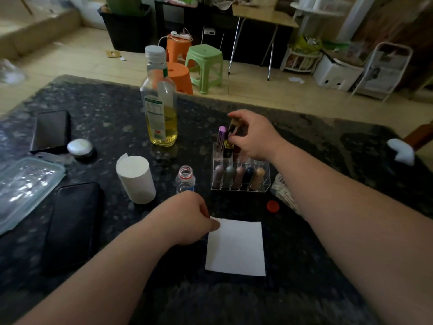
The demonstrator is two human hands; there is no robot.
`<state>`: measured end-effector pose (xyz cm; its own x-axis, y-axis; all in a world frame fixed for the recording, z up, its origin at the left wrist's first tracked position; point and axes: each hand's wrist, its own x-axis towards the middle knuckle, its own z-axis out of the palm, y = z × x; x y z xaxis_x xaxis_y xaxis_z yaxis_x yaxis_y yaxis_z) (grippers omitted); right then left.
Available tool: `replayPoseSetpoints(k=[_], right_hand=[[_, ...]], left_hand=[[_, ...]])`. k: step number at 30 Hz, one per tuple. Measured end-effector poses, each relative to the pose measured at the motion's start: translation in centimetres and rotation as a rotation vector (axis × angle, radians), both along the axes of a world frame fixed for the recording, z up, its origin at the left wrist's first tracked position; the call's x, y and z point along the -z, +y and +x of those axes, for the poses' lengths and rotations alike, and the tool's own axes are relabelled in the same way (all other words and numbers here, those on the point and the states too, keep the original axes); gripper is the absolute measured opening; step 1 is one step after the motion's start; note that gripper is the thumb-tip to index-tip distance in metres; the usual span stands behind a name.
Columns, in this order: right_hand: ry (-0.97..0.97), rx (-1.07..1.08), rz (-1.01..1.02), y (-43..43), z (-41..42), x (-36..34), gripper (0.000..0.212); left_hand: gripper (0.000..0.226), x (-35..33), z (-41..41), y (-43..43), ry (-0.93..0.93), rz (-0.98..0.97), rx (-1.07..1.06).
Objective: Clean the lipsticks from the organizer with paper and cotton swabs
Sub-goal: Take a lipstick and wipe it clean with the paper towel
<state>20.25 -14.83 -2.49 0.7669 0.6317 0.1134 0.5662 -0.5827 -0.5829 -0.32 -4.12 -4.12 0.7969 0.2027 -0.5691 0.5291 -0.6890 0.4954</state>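
Note:
A clear acrylic organizer (241,187) stands mid-table with several lipsticks in its front row and a purple lipstick (221,136) upright at the back. My right hand (254,137) reaches over the back row and pinches a gold-capped lipstick (233,127) held just above the slots. A white paper sheet (236,248) lies flat on the dark table in front of the organizer. My left hand (185,218) rests at the sheet's upper left corner, its fingers curled on that edge. A bag of cotton swabs (284,193) lies right of the organizer, partly hidden by my right forearm.
An oil bottle (159,102) stands behind the organizer to the left. Nearer sit a paper roll (136,179), a small open bottle (185,179) and its red cap (273,205). Two dark phones (50,131) (72,224), a clear plastic lid (25,186) and a round compact (80,146) occupy the left.

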Motion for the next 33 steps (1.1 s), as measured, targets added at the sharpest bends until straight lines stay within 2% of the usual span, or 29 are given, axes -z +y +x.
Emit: replayPoseSetpoints(k=[8, 16, 26, 31, 33], right_hand=[[0.019, 0.049, 0.112, -1.4, -0.8, -0.9, 0.059], [0.021, 0.001, 0.002, -0.5, -0.7, -1.5, 0.059], [-0.074, -0.11, -0.399, 1.9, 0.5, -2.5, 0.047], [-0.152, -0.091, -0.451, 2.5, 0.7, -2.5, 0.076], [-0.178, -0.123, -0.446, 2.7, 0.7, -2.7, 0.077]], left_hand=[[0.024, -0.2, -0.3, -0.1, -0.01, 0.027, 0.018], [0.035, -0.1, -0.3, -0.8, -0.03, 0.028, 0.032], [0.038, 0.4, -0.1, -0.5, -0.035, 0.035, 0.049], [0.036, 0.5, 0.0, -0.4, -0.045, 0.034, 0.05], [0.036, 0.5, 0.0, -0.3, -0.042, 0.037, 0.054]])
